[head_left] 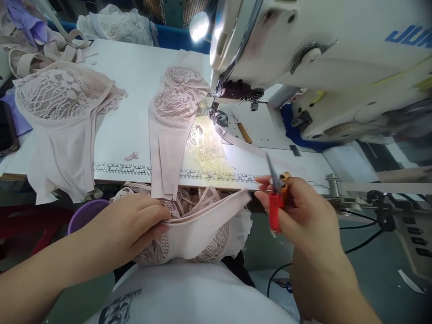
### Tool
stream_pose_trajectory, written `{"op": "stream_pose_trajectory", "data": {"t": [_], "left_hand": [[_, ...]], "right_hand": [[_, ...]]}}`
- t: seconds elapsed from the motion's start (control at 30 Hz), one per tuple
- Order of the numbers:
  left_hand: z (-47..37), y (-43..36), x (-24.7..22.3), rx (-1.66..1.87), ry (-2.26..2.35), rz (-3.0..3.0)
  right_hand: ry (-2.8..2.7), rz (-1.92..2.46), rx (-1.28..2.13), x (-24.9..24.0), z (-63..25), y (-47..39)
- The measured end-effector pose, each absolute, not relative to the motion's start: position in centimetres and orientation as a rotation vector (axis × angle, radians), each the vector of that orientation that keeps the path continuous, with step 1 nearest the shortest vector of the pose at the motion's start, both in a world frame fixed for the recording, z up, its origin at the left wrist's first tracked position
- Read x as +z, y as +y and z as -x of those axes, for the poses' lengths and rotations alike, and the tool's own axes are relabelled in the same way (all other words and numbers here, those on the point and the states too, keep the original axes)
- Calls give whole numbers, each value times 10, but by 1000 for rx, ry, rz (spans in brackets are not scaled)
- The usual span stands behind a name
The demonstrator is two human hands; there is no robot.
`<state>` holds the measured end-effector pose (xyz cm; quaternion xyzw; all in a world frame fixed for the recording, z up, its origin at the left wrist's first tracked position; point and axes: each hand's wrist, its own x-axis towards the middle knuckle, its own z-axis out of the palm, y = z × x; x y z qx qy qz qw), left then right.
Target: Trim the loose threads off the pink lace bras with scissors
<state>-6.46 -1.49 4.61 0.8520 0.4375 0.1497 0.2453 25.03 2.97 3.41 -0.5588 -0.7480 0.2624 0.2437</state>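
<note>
- The lace garment [205,238] is pale pink, with smooth plain fabric at its middle and openwork lace on both sides; a folded band along its top slants up towards the right, its far end blurred.
- It lies over the person's lap, just in front of the edge of the white tabletop [126,90].
- The left hand [135,222] has its grip together, clamped on the garment's upper edge between thumb and fingers.
- The right hand [300,207] has its grip closed around scissors [275,211] with a red and an orange handle; the blades point up and away, and blur hides whether they are parted.
- The scissors are near the band's end, apart from it.
- On the tabletop, matching lace pieces [173,108] lie beside the sewing machine [263,45], and a larger lace pile [60,103] lies to the left.
</note>
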Motion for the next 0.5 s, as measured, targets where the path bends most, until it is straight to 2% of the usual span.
{"op": "stream_pose_trajectory", "data": {"t": [0.2,0.4,0.5], "left_hand": [[46,-2,49,296,1161,-2180],[62,-2,47,313,1137,-2359],[81,-10,45,475,1259,-2437]], "right_hand": [[-2357,796,1132,32,-183,31],[-2300,807,1427,24,-165,34],[-2224,745,1544,26,-172,38]]}}
